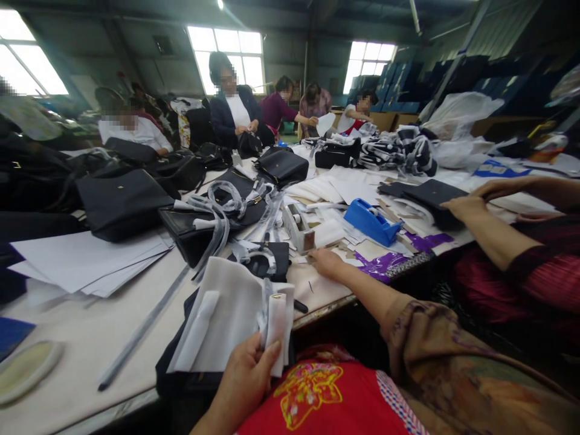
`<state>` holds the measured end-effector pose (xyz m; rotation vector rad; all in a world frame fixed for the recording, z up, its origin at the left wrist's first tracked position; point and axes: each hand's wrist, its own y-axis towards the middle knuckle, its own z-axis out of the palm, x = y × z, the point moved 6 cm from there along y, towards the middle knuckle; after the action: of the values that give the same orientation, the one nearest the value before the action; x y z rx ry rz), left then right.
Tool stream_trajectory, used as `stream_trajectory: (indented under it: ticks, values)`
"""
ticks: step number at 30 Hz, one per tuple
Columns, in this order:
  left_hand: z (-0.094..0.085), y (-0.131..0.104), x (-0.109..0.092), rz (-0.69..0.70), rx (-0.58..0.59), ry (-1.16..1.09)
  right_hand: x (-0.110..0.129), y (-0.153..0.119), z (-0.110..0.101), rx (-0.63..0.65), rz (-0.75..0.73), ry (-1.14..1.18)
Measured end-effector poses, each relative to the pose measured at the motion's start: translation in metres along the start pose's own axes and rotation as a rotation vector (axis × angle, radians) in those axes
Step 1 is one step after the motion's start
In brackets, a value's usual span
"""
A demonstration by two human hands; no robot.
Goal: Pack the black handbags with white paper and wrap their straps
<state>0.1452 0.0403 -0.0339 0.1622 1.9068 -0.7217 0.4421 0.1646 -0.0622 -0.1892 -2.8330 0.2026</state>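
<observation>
My left hand (254, 368) pinches white foam wrap (277, 317) rolled around a narrow piece with a bit of gold metal at its top. That piece lies against a white foam sheet (226, 314), which covers a black bag (190, 382) at the table's front edge. My right hand (327, 264) reaches to the front end of a grey tape dispenser (296, 228). Its fingers are closed together, and what they pinch, if anything, is too small to make out. Just behind the foam sheet is a small black bag piece (276, 260) with a wrapped ring-shaped handle.
A blue tape dispenser (371, 222) and purple plastic (385, 264) lie to the right, near a co-worker's hands (471, 205) on a black bag piece. Black bags (122, 202), white sheets (90, 260) and a wrapped strap (145, 329) lie left. Several people work across the table.
</observation>
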Motion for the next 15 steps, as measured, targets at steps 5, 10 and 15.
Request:
stream_trajectory:
  ticks: [5, 10, 15]
  values:
    - [0.000, 0.002, 0.004, 0.009, 0.032, 0.012, -0.002, -0.013, 0.001, -0.082, -0.047, -0.013]
    - [-0.002, 0.001, 0.003, 0.024, 0.030, -0.010, 0.000, -0.039, 0.000, -0.217, -0.103, 0.067]
    - [-0.002, 0.002, 0.010, 0.000, 0.035, -0.077, -0.003, -0.066, -0.004, -0.291, -0.150, 0.228]
